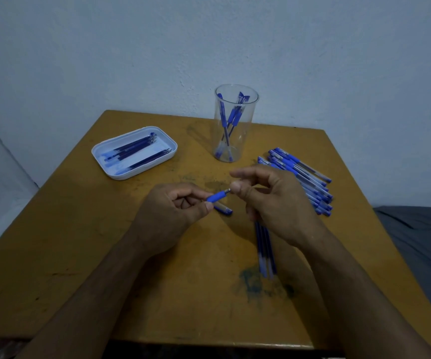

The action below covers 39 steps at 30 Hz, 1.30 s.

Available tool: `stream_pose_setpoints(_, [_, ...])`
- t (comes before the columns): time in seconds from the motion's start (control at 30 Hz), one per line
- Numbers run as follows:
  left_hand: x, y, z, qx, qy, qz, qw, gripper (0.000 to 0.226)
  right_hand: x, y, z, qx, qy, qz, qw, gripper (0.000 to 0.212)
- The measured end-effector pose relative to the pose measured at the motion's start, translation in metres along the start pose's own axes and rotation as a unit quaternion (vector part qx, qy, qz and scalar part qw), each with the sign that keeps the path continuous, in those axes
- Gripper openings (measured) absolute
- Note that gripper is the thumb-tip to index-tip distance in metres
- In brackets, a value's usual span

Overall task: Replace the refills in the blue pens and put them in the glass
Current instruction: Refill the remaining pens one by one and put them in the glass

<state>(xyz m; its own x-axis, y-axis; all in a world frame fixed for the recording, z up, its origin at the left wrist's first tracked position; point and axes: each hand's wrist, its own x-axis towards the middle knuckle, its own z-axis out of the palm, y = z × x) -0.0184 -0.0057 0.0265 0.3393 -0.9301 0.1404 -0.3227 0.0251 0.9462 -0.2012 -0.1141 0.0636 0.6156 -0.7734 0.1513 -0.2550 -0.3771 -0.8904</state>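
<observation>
Pale blue wall behind, worn yellow table [85,250] below. Far centre, upright glass [236,123] with finished pens. Mid-table, left hand [169,216] gripping blue pen [218,196], long axis left-right, tip angled up-right; right hand [268,200] pinching that tip, refills [265,246] tucked beneath.

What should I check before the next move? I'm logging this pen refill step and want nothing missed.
1. Left hand grips pen by its blue grip: ok.
2. Right hand pinches the pen's metal tip: ok.
3. Refills ready in tray: ok.
4. Glass upright, room for more: ok.
5. Cap on table near the left hand: ok.
6. Old refill out of pen: cannot tell.
</observation>
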Motion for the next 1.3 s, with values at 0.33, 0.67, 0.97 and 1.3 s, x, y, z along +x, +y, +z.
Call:
stream_pose_setpoints(0.33, [0.0012, -0.0032, 0.0001, 0.010, 0.000, -0.003, 1.000, 0.019, -0.0013, 0.0013, 0.0021, -0.039, 0.009, 0.008, 0.999, 0.035])
stream_pose_setpoints(0.67, [0.0014, -0.0052, 0.0004, 0.001, -0.004, 0.006, 1.000, 0.019, -0.0021, 0.0013, 0.0007, -0.031, 0.004, 0.009, 0.999, 0.031])
stream_pose_setpoints(0.97, [0.0030, -0.0054, 0.0006, -0.006, 0.001, 0.015, 1.000, 0.019, -0.0002, 0.0046, 0.0019, -0.021, -0.001, 0.013, 1.000, 0.013])
stream_pose_setpoints(1.3, [0.0021, -0.0050, 0.0050, 0.037, 0.017, 0.074, 0.996, 0.026, 0.0002, 0.0038, 0.0026, 0.019, 0.014, 0.033, 0.999, 0.010])
